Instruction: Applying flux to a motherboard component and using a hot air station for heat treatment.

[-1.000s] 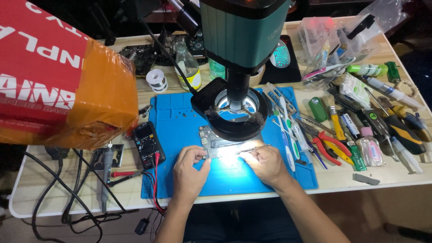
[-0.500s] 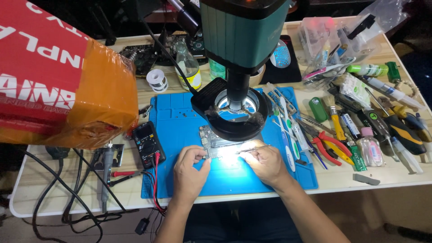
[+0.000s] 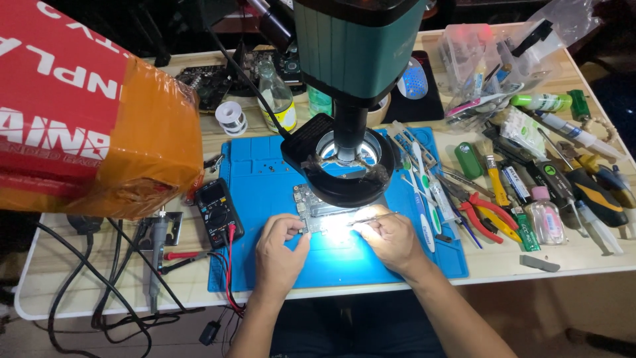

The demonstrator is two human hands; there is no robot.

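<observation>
On the blue mat (image 3: 265,192) at the middle of the counter (image 3: 517,265), a small circuit board (image 3: 311,209) lies under the microscope (image 3: 351,73) and its ring light (image 3: 348,166), its near end washed out by the glare. The left hand (image 3: 278,248) rests on the mat with its fingers (image 3: 298,229) pinching the board's near left edge. The right hand (image 3: 391,238) lies just right of the board, fingers closed around thin tweezers (image 3: 374,217) whose tip reaches into the bright patch on the board; whether the tip touches cannot be told. At the far left corner a big box (image 3: 86,113) rises close to the camera, red with large white lettering on its left part and wrapped in orange tape on its right. A black multimeter (image 3: 217,202) with a grey screen lies at the mat's left edge, a solder spool (image 3: 230,116) beyond it. A clear bottle (image 3: 277,99) with a yellow label stands behind the mat. Along the right edge lie screwdrivers, red-handled pliers (image 3: 487,212), a small pink-capped bottle (image 3: 544,219) and a green tube (image 3: 540,101), with clear plastic bags (image 3: 490,59) at the far right corner
</observation>
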